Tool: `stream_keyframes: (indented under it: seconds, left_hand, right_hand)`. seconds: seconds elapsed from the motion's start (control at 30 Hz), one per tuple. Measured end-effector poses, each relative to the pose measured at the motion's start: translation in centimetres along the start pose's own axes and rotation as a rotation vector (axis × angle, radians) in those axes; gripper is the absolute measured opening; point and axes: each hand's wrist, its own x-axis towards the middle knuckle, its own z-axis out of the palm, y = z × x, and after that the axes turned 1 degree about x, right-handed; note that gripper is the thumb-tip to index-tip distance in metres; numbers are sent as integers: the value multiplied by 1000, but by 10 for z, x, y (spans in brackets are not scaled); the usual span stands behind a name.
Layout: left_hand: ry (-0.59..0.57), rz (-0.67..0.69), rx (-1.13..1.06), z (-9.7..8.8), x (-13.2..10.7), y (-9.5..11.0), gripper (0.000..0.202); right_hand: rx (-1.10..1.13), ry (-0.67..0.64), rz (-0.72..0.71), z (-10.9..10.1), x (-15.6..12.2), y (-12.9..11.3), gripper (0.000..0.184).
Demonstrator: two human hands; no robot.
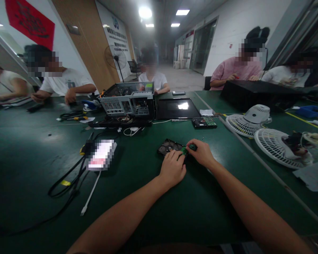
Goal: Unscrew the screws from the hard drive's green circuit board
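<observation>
A hard drive (169, 145) lies on the green table in front of me, with a bit of green circuit board (184, 151) at its right end. My left hand (172, 169) grips the drive's near side, fingers bent over its edge and the board. Close to the right end, my right hand (201, 151) pinches a small dark green piece (193, 146); its exact kind is too small to tell. My fingers hide part of the drive. Another hard drive (204, 122), circuit board up, lies farther back.
An opened computer case (127, 104) stands at the back, beside a flat black panel (177, 108). Left lie a lit phone (101, 155) and black cables (66, 176). White fan parts (278, 146) and a black box (257, 93) are at right. Several people sit around the table.
</observation>
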Motion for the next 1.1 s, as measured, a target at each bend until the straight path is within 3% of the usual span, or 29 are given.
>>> stream_keyframes:
  seconds: [0.4, 0.83, 1.0, 1.1]
  left_hand:
    - [16, -6, 2, 2, -1, 0, 35]
    - [-4, -6, -5, 0, -1, 1, 37]
    - [-4, -13, 11, 2, -2, 1, 50]
    - [-13, 9, 29, 4, -2, 0, 49]
  right_hand:
    - [-36, -14, -6, 7, 2, 2, 9]
    - [-69, 58, -17, -13, -1, 12, 14]
    - [-9, 166, -9, -13, -1, 6, 26]
    - [17, 260, -43, -13, -1, 5, 20]
